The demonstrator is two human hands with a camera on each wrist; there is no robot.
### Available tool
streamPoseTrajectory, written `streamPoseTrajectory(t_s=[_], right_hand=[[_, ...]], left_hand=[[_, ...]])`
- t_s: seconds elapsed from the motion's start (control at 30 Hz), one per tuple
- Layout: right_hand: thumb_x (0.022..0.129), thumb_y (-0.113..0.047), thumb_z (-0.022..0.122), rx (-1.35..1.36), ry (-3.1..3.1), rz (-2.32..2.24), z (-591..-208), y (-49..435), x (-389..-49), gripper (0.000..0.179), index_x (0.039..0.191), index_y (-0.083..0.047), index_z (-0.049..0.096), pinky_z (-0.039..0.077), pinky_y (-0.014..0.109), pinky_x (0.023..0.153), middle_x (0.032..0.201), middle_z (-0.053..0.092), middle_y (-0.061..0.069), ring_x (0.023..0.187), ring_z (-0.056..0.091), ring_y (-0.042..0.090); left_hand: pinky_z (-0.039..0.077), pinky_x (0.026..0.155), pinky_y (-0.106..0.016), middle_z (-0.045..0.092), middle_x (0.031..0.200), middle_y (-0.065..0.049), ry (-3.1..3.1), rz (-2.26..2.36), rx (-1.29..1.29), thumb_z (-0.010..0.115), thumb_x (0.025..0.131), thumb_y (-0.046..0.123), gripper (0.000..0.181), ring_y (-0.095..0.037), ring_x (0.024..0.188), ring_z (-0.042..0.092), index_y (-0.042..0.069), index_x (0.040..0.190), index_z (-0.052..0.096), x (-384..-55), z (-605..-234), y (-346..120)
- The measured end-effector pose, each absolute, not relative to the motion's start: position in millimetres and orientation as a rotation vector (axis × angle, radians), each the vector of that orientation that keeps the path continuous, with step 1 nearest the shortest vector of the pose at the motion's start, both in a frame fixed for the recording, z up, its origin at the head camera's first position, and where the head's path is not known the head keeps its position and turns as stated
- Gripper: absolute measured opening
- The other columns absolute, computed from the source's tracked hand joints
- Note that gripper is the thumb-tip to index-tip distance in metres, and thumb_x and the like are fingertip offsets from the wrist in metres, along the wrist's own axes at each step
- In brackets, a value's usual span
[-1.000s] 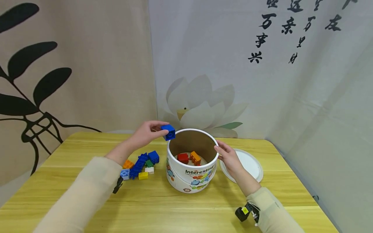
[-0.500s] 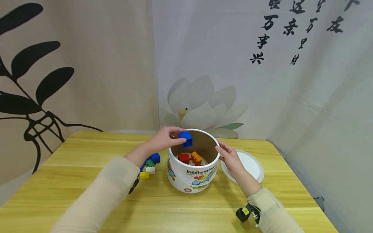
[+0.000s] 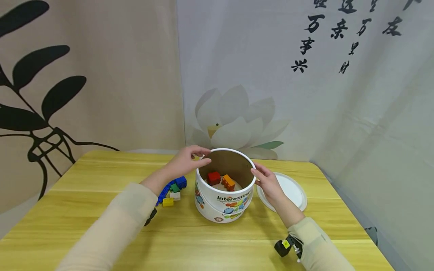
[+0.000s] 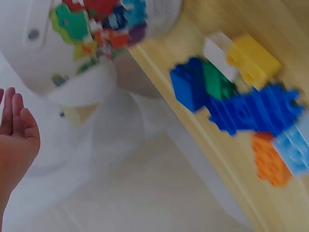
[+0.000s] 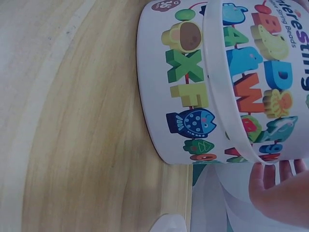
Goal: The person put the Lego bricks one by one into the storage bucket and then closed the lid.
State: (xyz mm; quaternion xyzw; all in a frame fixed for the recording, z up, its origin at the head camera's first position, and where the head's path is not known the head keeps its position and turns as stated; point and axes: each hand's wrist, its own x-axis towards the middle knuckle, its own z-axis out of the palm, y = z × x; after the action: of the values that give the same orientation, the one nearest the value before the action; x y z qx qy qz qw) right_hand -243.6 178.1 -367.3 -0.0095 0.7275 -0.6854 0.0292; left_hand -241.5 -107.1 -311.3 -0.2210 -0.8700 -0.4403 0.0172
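Note:
A white printed bucket (image 3: pixel 223 205) stands upright on the table with its top uncovered. Inside it lie a red brick (image 3: pixel 213 178) and an orange brick (image 3: pixel 228 183). My left hand (image 3: pixel 186 162) hovers at the bucket's left rim, thumb and fingers apart around nothing. In the left wrist view that hand (image 4: pixel 18 140) has extended fingers. My right hand (image 3: pixel 269 184) grips the rim on the right, thumb at the edge and fingers along the outer wall. The right wrist view shows the fingers of that hand (image 5: pixel 280 193) against the bucket's side.
Left of the bucket lie toy bricks: blue (image 4: pixel 188 84), green (image 4: pixel 216 79), white (image 4: pixel 219 55), yellow (image 4: pixel 256 58), orange (image 4: pixel 270 159), light blue (image 4: pixel 293 150), and a long ridged blue piece (image 4: pixel 256 108). A white round lid (image 3: pixel 293 190) lies behind the right hand.
My left hand carried a blue brick rightward over the bucket and let it go; the brick is now out of sight. The hand has drawn back slightly left. My right hand stays on the rim.

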Motion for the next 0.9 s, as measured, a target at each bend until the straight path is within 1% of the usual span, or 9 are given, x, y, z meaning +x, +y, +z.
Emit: streamPoseTrajectory(t_s=[0.13,0.23,0.37,0.43,0.5,0.6,0.73,0.8,0.9], right_hand=[[0.096,-0.017,0.051,-0.027,2.258,-2.097,-368.8,177.5,-244.1,0.046,0.138,-0.001,0.042,0.043,0.036,0.096,0.139,0.044,0.020,0.110,0.052,0.011],[0.095,-0.017,0.052,-0.017,2.254,-2.097,-369.9,177.3,-244.4,0.046,0.138,-0.001,0.042,0.044,0.036,0.096,0.139,0.045,0.018,0.111,0.052,0.011],[0.095,-0.017,0.052,-0.028,2.242,-2.111,-370.4,177.0,-244.1,0.047,0.138,0.000,0.042,0.044,0.039,0.098,0.134,0.049,0.015,0.109,0.053,0.011],[0.095,-0.018,0.053,-0.034,2.231,-2.128,-370.2,177.8,-244.1,0.048,0.138,0.000,0.042,0.044,0.039,0.097,0.130,0.052,0.012,0.107,0.055,0.010],[0.095,-0.020,0.054,-0.056,2.229,-2.124,-369.8,179.3,-244.4,0.050,0.138,0.001,0.041,0.046,0.036,0.095,0.126,0.054,0.008,0.104,0.055,0.007],[0.095,-0.017,0.053,-0.052,2.212,-2.135,-369.4,179.6,-244.6,0.048,0.138,0.001,0.041,0.048,0.029,0.089,0.123,0.055,0.006,0.098,0.056,0.002],[0.096,-0.014,0.051,-0.039,2.209,-2.135,-369.3,179.2,-245.1,0.045,0.138,0.001,0.042,0.049,0.022,0.083,0.128,0.053,0.011,0.097,0.057,0.001],[0.096,-0.015,0.051,-0.032,2.215,-2.126,-370.0,178.9,-245.7,0.046,0.138,0.000,0.041,0.049,0.022,0.084,0.132,0.050,0.015,0.099,0.057,0.002],[0.096,-0.015,0.050,-0.021,2.226,-2.109,-370.0,178.6,-245.9,0.046,0.139,-0.001,0.041,0.048,0.025,0.087,0.136,0.046,0.017,0.104,0.055,0.005]], left_hand=[[0.043,0.091,-0.041,0.061,0.119,-0.013,-2.685,-1.362,-0.571,0.062,0.090,0.028,0.039,-0.027,0.107,0.053,0.006,0.122,0.060,-243.5,-317.9,-135.8],[0.046,0.088,-0.038,0.060,0.121,-0.013,-2.709,-1.338,-0.453,0.061,0.091,0.031,0.040,-0.026,0.105,0.053,0.008,0.123,0.059,-244.0,-329.2,-161.6],[0.048,0.089,-0.042,0.057,0.125,-0.018,-2.773,-1.297,-0.312,0.059,0.092,0.030,0.043,-0.030,0.108,0.052,0.005,0.126,0.055,-241.6,-349.1,-194.8],[0.047,0.092,-0.045,0.055,0.127,-0.020,-2.817,-1.283,-0.256,0.058,0.093,0.030,0.045,-0.033,0.111,0.050,0.002,0.128,0.053,-239.4,-359.4,-208.4],[0.045,0.094,-0.047,0.053,0.128,-0.023,-2.862,-1.276,-0.212,0.057,0.093,0.028,0.047,-0.036,0.113,0.048,-0.001,0.130,0.051,-237.1,-368.9,-219.0],[0.044,0.095,-0.049,0.050,0.130,-0.027,-2.915,-1.265,-0.162,0.057,0.093,0.027,0.050,-0.039,0.115,0.046,-0.005,0.131,0.047,-233.1,-382.8,-232.7],[0.042,0.096,-0.052,0.046,0.132,-0.029,-2.953,-1.264,-0.117,0.057,0.093,0.027,0.053,-0.042,0.117,0.044,-0.007,0.133,0.044,-229.5,-397.2,-244.3],[0.041,0.097,-0.053,0.045,0.133,-0.029,-2.967,-1.279,-0.105,0.056,0.093,0.027,0.054,-0.043,0.118,0.042,-0.007,0.134,0.043,-228.4,-403.2,-248.3],[0.043,0.095,-0.052,0.045,0.133,-0.030,-2.985,-1.294,-0.135,0.056,0.094,0.025,0.053,-0.044,0.118,0.044,-0.008,0.133,0.043,-228.1,-410.6,-251.8]])
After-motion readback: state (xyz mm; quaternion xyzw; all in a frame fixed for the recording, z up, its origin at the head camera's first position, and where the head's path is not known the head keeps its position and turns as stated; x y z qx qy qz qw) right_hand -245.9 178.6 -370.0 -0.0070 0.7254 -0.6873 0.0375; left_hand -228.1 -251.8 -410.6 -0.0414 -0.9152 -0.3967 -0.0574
